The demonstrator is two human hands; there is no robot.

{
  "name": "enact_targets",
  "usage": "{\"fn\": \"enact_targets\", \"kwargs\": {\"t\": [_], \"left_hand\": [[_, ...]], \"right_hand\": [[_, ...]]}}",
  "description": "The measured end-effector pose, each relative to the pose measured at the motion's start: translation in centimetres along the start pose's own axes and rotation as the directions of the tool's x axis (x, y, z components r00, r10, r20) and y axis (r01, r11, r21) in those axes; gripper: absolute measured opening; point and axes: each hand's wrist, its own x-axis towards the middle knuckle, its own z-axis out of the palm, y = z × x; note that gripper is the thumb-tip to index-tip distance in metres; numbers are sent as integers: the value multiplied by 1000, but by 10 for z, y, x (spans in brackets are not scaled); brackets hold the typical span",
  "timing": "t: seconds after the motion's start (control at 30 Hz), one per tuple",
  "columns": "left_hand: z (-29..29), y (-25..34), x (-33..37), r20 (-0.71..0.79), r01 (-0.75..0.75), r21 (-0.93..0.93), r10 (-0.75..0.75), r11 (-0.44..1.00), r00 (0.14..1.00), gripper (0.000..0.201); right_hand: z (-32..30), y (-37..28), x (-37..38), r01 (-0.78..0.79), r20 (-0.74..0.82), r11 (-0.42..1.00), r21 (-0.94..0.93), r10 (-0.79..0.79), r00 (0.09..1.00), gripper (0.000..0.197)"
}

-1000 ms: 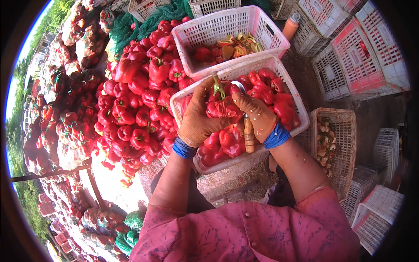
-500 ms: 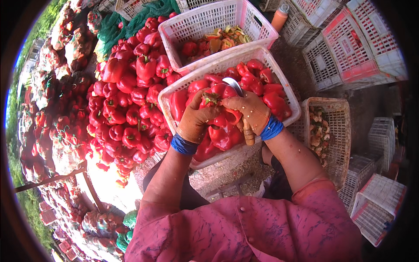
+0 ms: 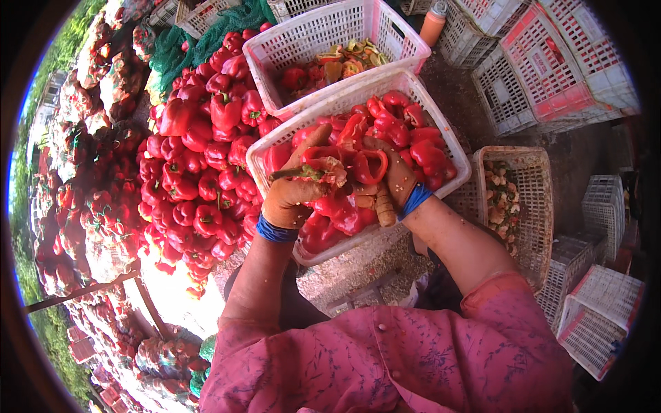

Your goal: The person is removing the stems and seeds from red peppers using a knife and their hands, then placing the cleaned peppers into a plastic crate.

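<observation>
While a ragged red-and-cream pepper core with a green stem (image 3: 328, 168) rests in the grasp of the left hand (image 3: 284, 198), a hollow, cut red bell pepper (image 3: 370, 166) is held by the right hand (image 3: 398, 175), just beside the core. Both hands wear brown-orange fabric gloves with blue bands at the wrists. From under the right hand juts a short, rounded wooden handle (image 3: 385, 208); the rest of that tool is hidden.

Directly beneath both hands, a white plastic crate (image 3: 449, 131) holds glossy red peppers. Beyond them, a pinkish-white slotted crate (image 3: 310, 43) contains pepper scraps (image 3: 351, 56). Left of the left hand, whole red peppers (image 3: 196, 165) lie heaped, with bulging net sacks (image 3: 113, 227) farther out. Right of the right hand, a stained beige crate (image 3: 536, 206) with trimmings stands on the grey, littered floor (image 3: 358, 267). Farther up and right are an orange bottle (image 3: 432, 27) and stacked red-and-white crates (image 3: 551, 86), one bearing a pale printed panel, too small to read.
</observation>
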Motion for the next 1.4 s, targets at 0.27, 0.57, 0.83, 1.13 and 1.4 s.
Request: {"fn": "enact_targets", "kwargs": {"t": [0.27, 0.57, 0.83, 1.13, 1.4], "left_hand": [[-25, 0, -12, -301, -229, -143, 178, 963, 937, 70], [-21, 8, -2, -571, -37, -36, 10, 999, 821, 39], [8, -15, -2, -638, 304, 143, -147, 942, 756, 72], [33, -55, -9, -367, 335, 643, -107, 689, 924, 85], [40, -52, 14, -282, 195, 477, -60, 857, 957, 80]], "right_hand": [[-8, -67, 36, 129, -204, 374, -918, -728, 655, 39], [-77, -61, 152, -563, -229, -512, -648, -574, 786, 60], [-12, -24, 24, 191, 13, 390, -901, -415, 910, 50], [-10, 44, -31, 136, -272, 537, -832, -610, 744, 35], [-30, 30, -21, 307, -8, 274, -912, -758, 652, 46]]}}
